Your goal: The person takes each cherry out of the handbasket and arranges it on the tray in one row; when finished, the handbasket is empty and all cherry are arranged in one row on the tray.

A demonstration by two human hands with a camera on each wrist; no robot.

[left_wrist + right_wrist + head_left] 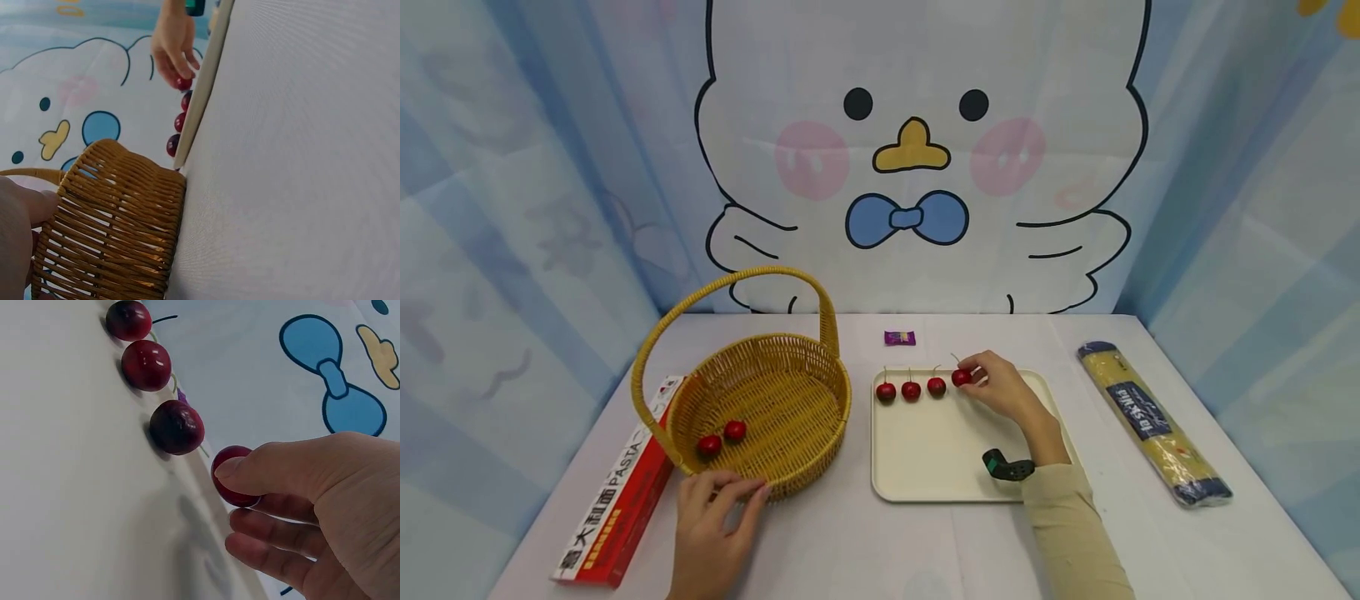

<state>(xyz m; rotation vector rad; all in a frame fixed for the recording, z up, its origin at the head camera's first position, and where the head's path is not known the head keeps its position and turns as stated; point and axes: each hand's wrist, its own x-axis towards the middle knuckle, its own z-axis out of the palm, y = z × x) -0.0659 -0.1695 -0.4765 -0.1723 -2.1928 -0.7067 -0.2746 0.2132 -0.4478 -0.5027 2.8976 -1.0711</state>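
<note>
My right hand (1000,387) pinches a dark red cherry (234,478) between thumb and fingers, over the far part of a cream tray (940,467). Left of it, three more cherries (911,390) with stems stand in a row along the tray's far edge. My left hand (715,521) grips the near rim of a round wicker basket (790,392), its thumb on the outside in the left wrist view. Two cherries (734,430) lie inside the basket, toward its left side. The basket's tall handle (730,279) arches above it.
A red and white pasta box (617,492) lies left of the basket, partly beneath its edge. Behind the tray is a small purple wrapped candy (899,337). A bag of pasta (1150,421) lies at the right. A printed curtain (910,275) hangs behind the table.
</note>
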